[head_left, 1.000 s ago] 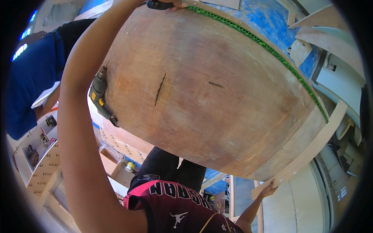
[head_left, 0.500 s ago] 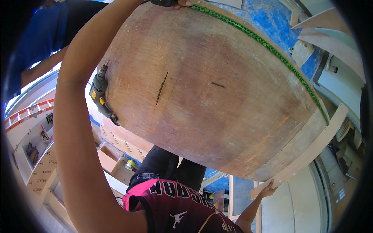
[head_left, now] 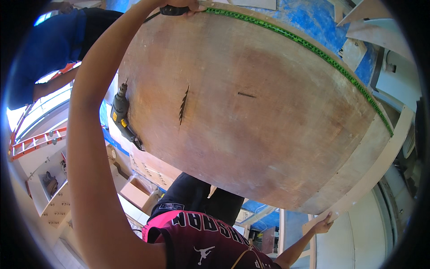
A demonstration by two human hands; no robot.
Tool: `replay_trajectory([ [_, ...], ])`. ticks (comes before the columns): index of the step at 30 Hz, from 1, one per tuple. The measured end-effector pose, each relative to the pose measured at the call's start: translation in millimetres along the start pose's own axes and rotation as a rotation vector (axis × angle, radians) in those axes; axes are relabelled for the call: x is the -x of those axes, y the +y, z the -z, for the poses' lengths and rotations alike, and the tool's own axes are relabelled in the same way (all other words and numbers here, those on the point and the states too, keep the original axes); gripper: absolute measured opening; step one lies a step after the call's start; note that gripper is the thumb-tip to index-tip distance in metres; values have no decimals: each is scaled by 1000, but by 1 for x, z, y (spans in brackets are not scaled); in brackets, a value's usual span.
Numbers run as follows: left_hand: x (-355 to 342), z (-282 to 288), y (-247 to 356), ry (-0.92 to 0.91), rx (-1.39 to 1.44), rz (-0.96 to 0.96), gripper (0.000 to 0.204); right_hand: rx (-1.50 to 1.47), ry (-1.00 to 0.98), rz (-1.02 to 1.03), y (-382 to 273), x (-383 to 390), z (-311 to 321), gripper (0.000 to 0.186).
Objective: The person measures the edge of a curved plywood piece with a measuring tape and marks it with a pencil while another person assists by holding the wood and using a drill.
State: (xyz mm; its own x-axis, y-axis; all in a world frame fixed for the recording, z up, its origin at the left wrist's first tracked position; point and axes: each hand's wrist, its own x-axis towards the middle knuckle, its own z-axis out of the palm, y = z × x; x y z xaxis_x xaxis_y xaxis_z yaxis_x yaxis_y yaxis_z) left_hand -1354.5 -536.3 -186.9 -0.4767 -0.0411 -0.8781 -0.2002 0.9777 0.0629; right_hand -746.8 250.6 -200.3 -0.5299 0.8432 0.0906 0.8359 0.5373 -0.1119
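Observation:
A large worn plywood board (head_left: 251,134) spreads out before me. At its far edge my left hand (head_left: 193,5), partly cut off by the frame, is closed on a black tape measure (head_left: 174,10). The green tape blade (head_left: 291,37) runs out from it along the board's far edge to the right corner. My right hand (head_left: 322,223) grips the near end of a pale wooden strip (head_left: 380,172) lying along the board's right edge. A grey and yellow power drill (head_left: 122,112) rests at the board's left edge.
A dark toothed blade (head_left: 184,105) shows in a slit in the board, with a short dark slot (head_left: 247,94) to its right. Another person (head_left: 49,54) stands at the far left. An orange ladder (head_left: 38,143) and an open cardboard box (head_left: 135,193) are at left.
The view has shifted slightly. My left hand with the tape measure appears a little further left, and my right hand a little lower and further right, still at the strip.

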Motion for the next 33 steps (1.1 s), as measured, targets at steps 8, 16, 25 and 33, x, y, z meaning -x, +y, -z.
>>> replay_trajectory([
  [8, 0, -14, -4, 261, -93, -207, 47, 27, 37, 17, 5, -3, 2, 59],
  [16, 6, 4, 3, -18, 91, -10, 44, 12, 32, 5, 8, -4, 1, 61],
  [25, 15, 4, 12, -38, 73, 38, 43, 65, 33, 40, 11, -4, 2, 61],
  [33, 0, 7, 4, -93, 116, 25, 41, 36, 28, 38, 17, -7, 4, 64],
])
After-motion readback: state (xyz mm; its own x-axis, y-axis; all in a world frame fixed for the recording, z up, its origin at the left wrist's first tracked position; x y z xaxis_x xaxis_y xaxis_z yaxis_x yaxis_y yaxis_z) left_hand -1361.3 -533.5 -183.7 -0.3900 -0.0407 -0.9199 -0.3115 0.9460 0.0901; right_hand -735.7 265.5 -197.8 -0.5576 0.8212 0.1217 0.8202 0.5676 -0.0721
